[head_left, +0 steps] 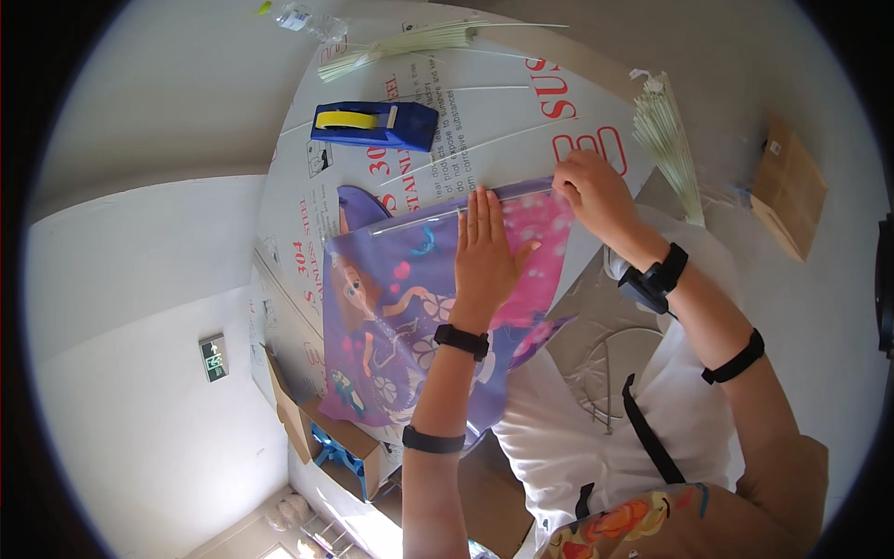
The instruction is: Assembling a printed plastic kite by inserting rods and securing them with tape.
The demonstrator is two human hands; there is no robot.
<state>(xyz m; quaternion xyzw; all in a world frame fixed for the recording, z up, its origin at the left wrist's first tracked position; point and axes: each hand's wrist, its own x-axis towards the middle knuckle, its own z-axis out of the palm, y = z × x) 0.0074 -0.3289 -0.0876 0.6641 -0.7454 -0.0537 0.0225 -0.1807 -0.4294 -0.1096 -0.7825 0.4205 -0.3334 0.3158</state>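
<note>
A purple and pink sheet (372,279) printed with a cartoon figure, hearts and flowers lies across the table, its near part hanging over the edge. Along its far edge runs a thin, shiny pale strip (400,224). My left hand (486,256) presses flat on the sheet just inside that edge, fingers stretched out and holding nothing. At the far right corner, my right hand (591,191) is closed, with thumb and fingers pinched at the sheet's edge. The fingertips partly hide what lies between them. A purple curved flap (361,207) shows beyond the sheet's far left part.
On the table (503,102) stands a blue tape dispenser (410,126) with yellow tape. Bundles of thin pale sticks lie at the far edge (400,48) and right (666,140), near a clear bottle (303,19). Cardboard boxes sit right (789,186) and lower left (363,443).
</note>
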